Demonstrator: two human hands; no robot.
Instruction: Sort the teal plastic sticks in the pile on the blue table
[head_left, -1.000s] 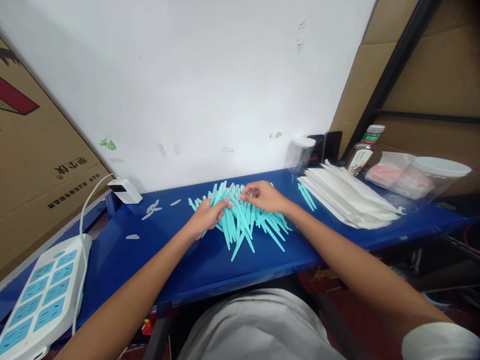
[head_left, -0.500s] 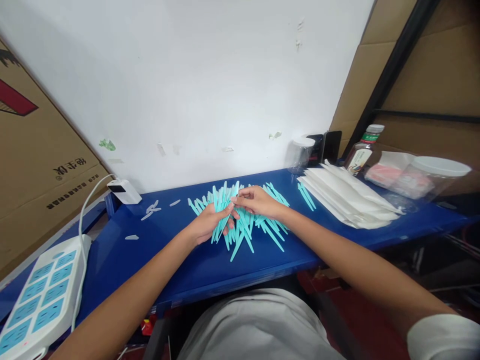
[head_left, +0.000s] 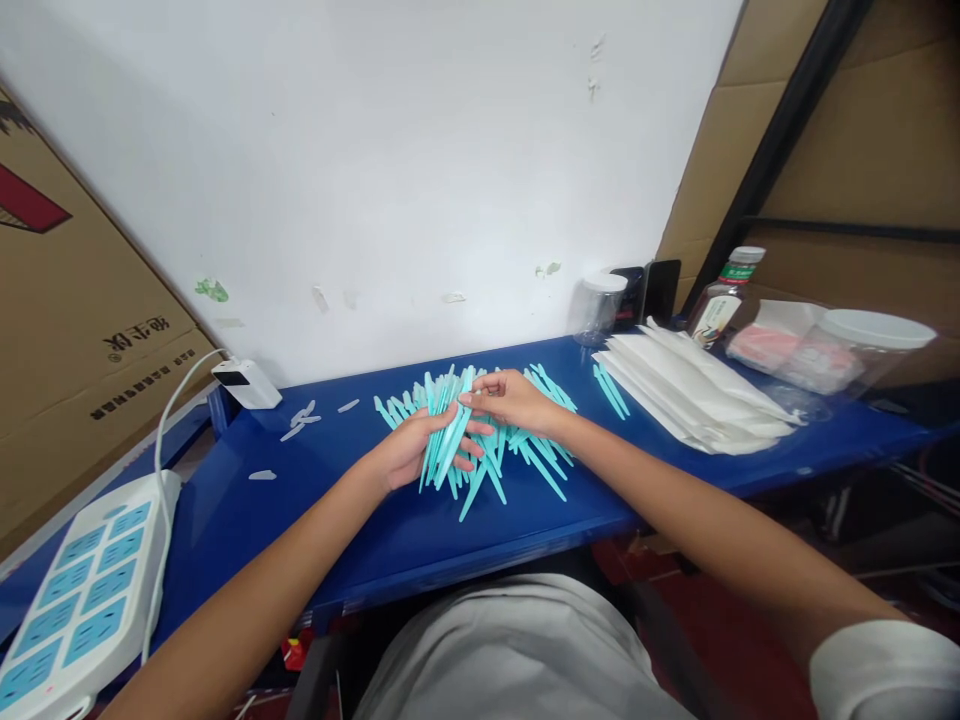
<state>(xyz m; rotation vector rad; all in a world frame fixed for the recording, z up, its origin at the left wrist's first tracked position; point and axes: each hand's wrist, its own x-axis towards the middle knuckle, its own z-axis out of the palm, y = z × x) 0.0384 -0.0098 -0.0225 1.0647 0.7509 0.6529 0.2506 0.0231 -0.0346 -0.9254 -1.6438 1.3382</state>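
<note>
A bundle of slim teal sticks, which look like eyebrow razors (head_left: 444, 440), lies across my left hand (head_left: 409, 447). The left thumb presses over them while the other fingertips show beyond on the right. My right hand (head_left: 517, 402) pinches the upper end of one razor (head_left: 460, 425) at the front of the bundle; the exact contact is partly hidden by its fingers. Beneath and behind both hands spreads a loose pile of the same teal razors (head_left: 546, 470), many with pale ends.
Several small translucent pieces (head_left: 304, 415) lie left on the blue table (head_left: 360, 545). A power strip (head_left: 82, 580) and a white plug-in device (head_left: 247, 384) are farther left. White paper sleeves (head_left: 682, 390), clear jars (head_left: 598, 310) and a bottle (head_left: 724, 300) stand right.
One razor now lies more plainly on top of the left-hand bundle, its upper end in my right fingers. The left fingers have stretched out a little to the right.
</note>
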